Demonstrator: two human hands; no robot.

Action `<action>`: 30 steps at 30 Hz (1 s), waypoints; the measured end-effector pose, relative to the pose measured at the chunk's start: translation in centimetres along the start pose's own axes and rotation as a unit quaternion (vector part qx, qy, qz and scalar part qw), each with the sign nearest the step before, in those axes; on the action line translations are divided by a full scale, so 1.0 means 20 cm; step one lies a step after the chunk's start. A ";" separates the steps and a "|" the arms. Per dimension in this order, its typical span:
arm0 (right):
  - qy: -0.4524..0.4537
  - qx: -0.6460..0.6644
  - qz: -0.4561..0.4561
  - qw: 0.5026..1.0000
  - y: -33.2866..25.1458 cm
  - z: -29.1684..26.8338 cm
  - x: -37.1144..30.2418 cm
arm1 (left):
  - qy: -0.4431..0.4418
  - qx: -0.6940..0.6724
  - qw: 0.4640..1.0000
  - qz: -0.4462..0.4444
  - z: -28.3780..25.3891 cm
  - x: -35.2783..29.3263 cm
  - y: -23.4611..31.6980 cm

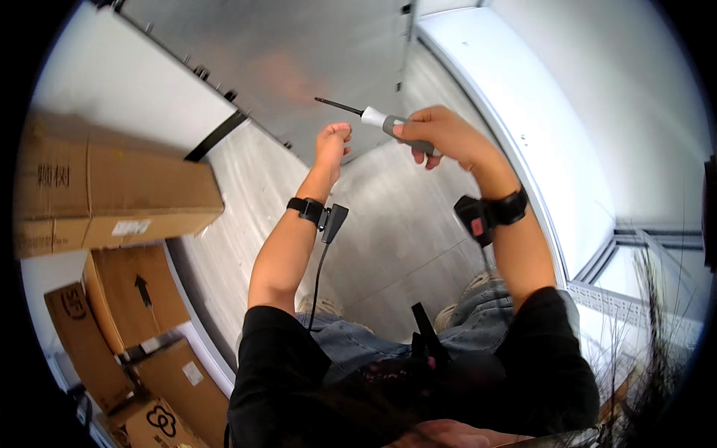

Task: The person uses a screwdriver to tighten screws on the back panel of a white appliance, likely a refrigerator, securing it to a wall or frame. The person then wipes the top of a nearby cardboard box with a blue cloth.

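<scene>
A screwdriver [375, 117] with a white and grey handle and a dark shaft is gripped in my right hand [447, 134]. Its shaft points left and slightly up, tip in the air before a large grey metal panel [276, 45]. Below the shaft, my left hand [333, 145] is closed, fingers curled and thumb side up. Whatever it may hold is too small or hidden to make out. The two hands are apart, and neither touches the panel. Black straps with small devices go round both wrists, a cable hanging from the left one.
Cardboard boxes [149, 190] are stacked on the left, several more [142, 291] on a white shelf below. Small dark fittings [200, 72] line the panel's left edge. A white ledge [515, 104] runs along the right, with dark thin strands [653, 321] at lower right.
</scene>
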State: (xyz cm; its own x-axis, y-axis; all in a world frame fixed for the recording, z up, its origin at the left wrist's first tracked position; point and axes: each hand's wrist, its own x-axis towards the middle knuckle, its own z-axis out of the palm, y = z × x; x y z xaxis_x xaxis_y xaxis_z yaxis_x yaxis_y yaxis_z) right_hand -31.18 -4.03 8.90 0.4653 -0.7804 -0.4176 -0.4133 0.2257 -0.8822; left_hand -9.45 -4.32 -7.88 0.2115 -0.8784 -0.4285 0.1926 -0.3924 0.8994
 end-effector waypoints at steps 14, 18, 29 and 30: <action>0.132 -0.055 0.120 0.982 0.64 -1.45 -0.74 | -0.219 0.173 0.960 -0.028 1.63 0.01 -0.13; 0.181 0.126 0.125 0.967 1.25 -1.56 -0.82 | -0.215 0.260 0.938 0.078 1.94 0.17 -0.47; 0.231 0.285 0.124 0.922 1.90 -1.45 -0.93 | -0.101 0.427 0.864 0.246 2.24 0.32 -0.75; 0.234 0.294 0.115 0.920 1.92 -1.44 -0.93 | -0.099 0.432 0.859 0.258 2.25 0.33 -0.76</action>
State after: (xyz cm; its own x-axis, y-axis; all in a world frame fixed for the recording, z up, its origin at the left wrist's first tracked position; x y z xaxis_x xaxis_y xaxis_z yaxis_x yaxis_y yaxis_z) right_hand -78.24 2.43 -10.94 -0.0261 -0.8073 -0.5896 0.1002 0.5847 -0.8050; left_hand -54.05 -16.41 -20.45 -0.1274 -0.9918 -0.0077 -0.6785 0.0815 0.7300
